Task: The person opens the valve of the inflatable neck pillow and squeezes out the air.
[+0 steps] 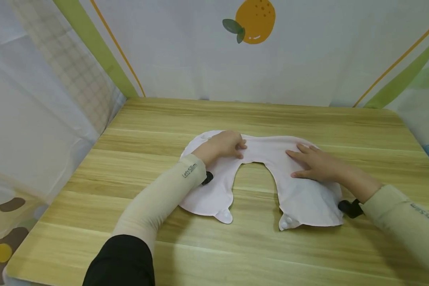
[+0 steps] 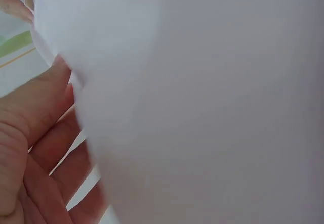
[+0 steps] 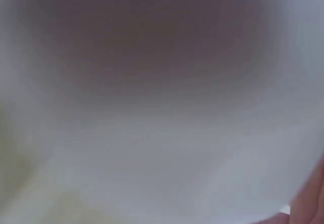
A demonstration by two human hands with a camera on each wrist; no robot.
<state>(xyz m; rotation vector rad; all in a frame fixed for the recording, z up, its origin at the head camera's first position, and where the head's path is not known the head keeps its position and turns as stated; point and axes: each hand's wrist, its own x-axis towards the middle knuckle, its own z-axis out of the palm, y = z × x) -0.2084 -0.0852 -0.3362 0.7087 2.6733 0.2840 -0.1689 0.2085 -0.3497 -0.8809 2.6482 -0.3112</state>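
Observation:
A pale pink U-shaped cloth (image 1: 264, 147) with a snap tab at each end lies on the table, its opening toward the person. My left hand (image 1: 224, 145) is on its left upper part, fingers curled. In the left wrist view, the thumb and fingers of the left hand (image 2: 38, 133) pinch an edge of the cloth (image 2: 202, 102). Spread fingers of my right hand (image 1: 314, 162) rest on the cloth's right side. Blurred fabric (image 3: 167, 168) fills most of the right wrist view, with part of the right hand (image 3: 309, 201) at the lower right corner.
The wood-grain table (image 1: 103, 222) extends around the cloth on all sides. Behind it hangs a white curtain (image 1: 186, 51) with an orange fruit print, and another printed curtain (image 1: 39, 99) hangs at the left. Dark wrist-worn devices (image 1: 350, 208) sit close to the cloth.

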